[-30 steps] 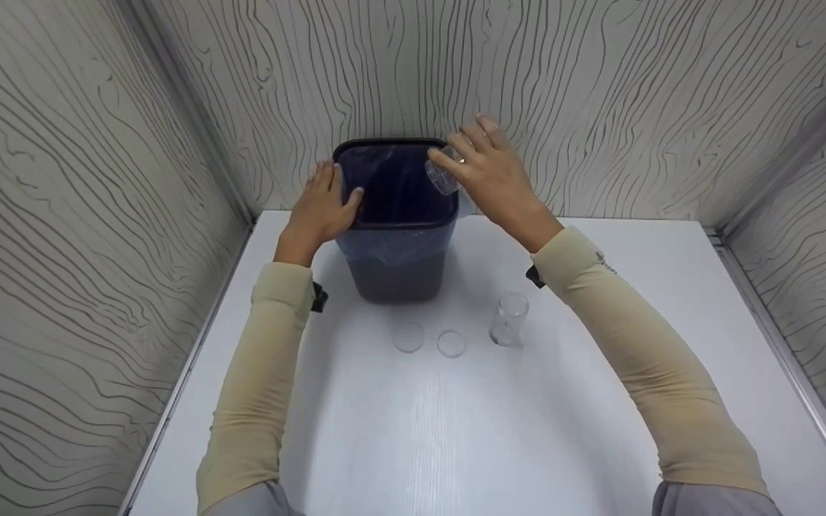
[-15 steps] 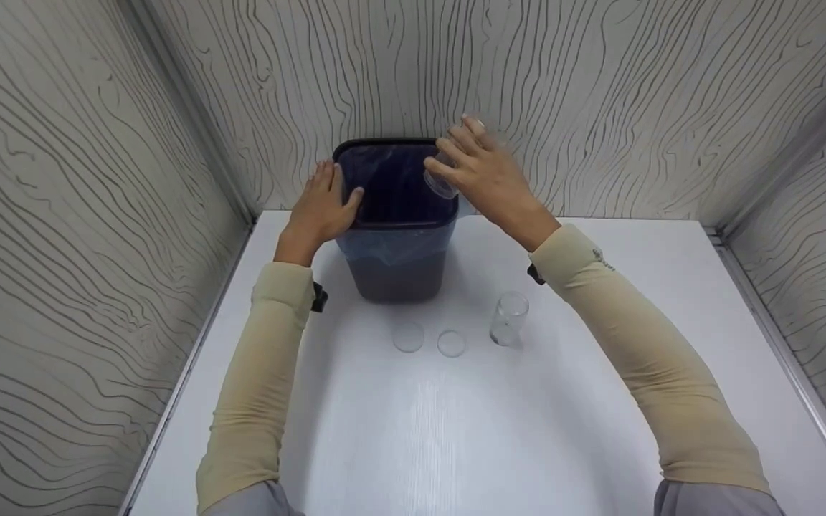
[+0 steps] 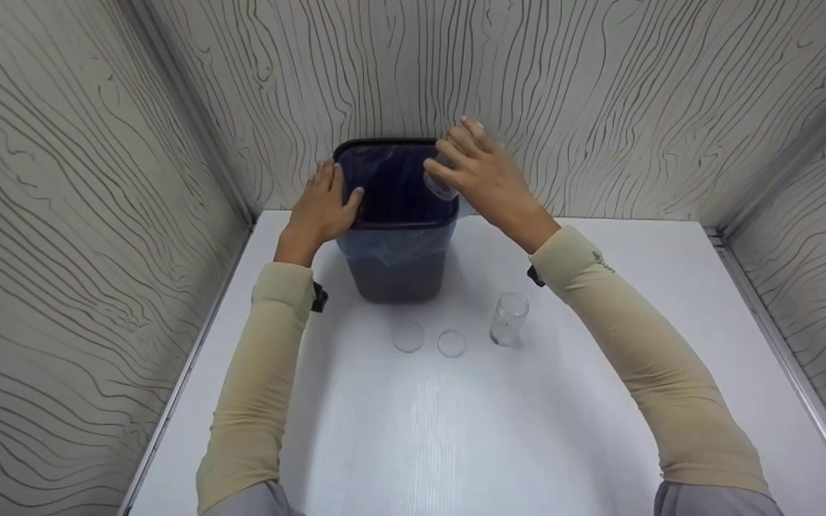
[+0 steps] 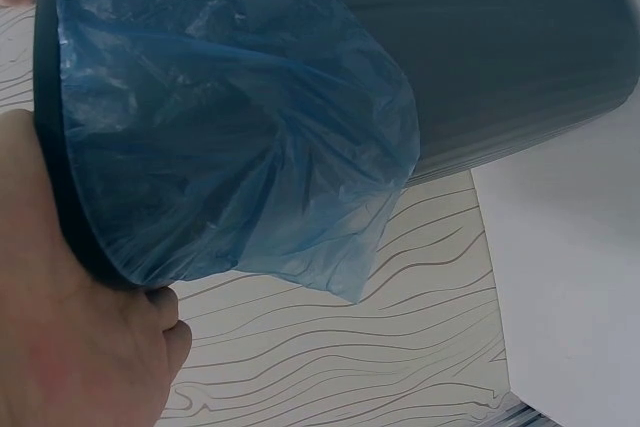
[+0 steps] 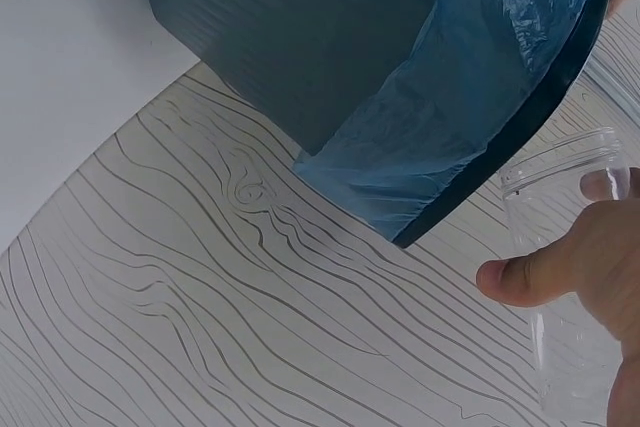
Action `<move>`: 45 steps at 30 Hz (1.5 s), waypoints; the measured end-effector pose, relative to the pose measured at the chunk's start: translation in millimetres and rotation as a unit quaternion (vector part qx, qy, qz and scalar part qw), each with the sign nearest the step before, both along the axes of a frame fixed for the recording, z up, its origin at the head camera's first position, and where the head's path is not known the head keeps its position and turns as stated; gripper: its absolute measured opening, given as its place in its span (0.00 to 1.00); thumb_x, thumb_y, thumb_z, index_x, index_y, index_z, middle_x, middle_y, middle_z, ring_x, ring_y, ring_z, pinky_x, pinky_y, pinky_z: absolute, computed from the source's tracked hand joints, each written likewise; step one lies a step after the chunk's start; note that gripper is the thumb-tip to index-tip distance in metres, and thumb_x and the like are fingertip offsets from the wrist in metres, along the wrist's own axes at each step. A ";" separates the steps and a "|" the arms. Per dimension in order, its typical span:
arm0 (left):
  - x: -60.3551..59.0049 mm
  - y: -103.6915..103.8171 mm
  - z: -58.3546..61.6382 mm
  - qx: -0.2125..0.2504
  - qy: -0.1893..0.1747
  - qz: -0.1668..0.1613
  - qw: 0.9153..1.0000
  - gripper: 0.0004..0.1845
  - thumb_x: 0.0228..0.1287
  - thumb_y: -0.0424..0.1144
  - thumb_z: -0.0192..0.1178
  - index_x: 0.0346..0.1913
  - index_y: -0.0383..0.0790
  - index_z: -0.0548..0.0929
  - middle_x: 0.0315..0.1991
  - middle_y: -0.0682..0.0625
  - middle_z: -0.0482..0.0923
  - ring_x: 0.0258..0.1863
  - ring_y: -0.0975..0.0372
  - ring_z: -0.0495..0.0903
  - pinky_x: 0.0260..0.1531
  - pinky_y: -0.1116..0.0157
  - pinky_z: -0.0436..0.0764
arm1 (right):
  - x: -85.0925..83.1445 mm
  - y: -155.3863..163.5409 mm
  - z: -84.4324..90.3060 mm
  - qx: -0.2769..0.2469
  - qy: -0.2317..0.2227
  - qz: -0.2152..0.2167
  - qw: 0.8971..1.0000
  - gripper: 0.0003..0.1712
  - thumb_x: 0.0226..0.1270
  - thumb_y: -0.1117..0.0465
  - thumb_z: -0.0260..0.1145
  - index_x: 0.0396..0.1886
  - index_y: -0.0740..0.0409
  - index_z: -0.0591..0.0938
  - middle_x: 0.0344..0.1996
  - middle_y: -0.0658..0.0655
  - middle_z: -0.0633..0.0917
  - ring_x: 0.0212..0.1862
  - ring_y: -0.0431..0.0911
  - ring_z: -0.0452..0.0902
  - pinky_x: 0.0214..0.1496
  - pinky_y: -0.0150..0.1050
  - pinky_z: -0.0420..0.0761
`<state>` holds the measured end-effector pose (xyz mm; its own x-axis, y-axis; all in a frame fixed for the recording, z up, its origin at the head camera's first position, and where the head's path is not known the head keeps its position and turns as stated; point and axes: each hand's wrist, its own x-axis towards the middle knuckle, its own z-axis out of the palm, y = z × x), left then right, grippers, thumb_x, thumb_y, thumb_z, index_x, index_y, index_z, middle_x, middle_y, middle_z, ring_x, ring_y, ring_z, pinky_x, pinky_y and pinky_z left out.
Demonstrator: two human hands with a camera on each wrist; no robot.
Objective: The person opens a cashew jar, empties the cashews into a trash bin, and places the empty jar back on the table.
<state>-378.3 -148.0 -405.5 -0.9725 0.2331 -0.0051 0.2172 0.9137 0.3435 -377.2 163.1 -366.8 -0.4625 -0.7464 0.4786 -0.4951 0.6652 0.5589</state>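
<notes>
1. The right hand [image 3: 488,175] has its grip closed round a small clear plastic jar [image 3: 442,183]; the thumb [image 5: 525,277] and fingers pinch the jar's body.
2. The jar is transparent and cylindrical, has a threaded neck and carries no lid. It is tilted, mouth toward the bin opening, and held in the air over the right rim of the bin.
3. The left hand [image 3: 321,208] grips the left rim of the dark grey plastic waste bin [image 3: 399,276], thumb hooked inside the opening and fingers on the outside.
4. The bin is roughly square and tapers downward. It is lined with a thin blue plastic bag [image 4: 240,127] folded over the black rim and hanging crinkled down the outside.
5. The bin stands on the white counter [image 3: 456,430], at its far edge near the back wall.
6. On the counter, near the bin's front, stand a second clear plastic jar [image 3: 508,319], upright and without a lid, and two clear round lids [image 3: 408,336] lying flat just beside each other to its left.
7. Both arms wear beige sleeves [image 3: 262,373].
8. The counter sits in a booth walled on three sides with pale wood-grain panels [image 3: 62,215].
</notes>
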 end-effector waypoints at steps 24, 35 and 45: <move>1.5 0.5 -0.4 0.006 0.020 -0.002 1.000 0.43 0.87 0.60 0.34 0.86 0.30 0.40 0.88 0.37 0.32 0.89 0.46 0.32 0.88 0.49 0.41 | 0.5 1.4 -4.9 -0.029 -0.016 -0.007 0.999 0.42 0.64 0.75 0.75 0.74 0.42 0.75 0.69 0.57 0.78 0.75 0.56 0.68 0.87 0.56 0.58; 1.3 0.3 -0.9 0.009 0.017 0.000 1.000 0.43 0.87 0.60 0.34 0.86 0.31 0.40 0.88 0.37 0.32 0.89 0.47 0.32 0.88 0.49 0.39 | -2.8 3.1 -9.1 -0.061 -0.020 0.013 0.998 0.40 0.64 0.76 0.74 0.72 0.45 0.75 0.65 0.57 0.79 0.72 0.57 0.70 0.85 0.58 0.62; 0.5 -0.1 -1.0 0.005 0.009 0.000 1.000 0.43 0.87 0.60 0.33 0.86 0.32 0.39 0.88 0.38 0.31 0.89 0.47 0.31 0.88 0.50 0.37 | -0.9 3.4 -10.7 -0.071 -0.024 0.011 0.997 0.36 0.68 0.73 0.72 0.73 0.47 0.75 0.66 0.59 0.80 0.71 0.58 0.71 0.84 0.60 0.63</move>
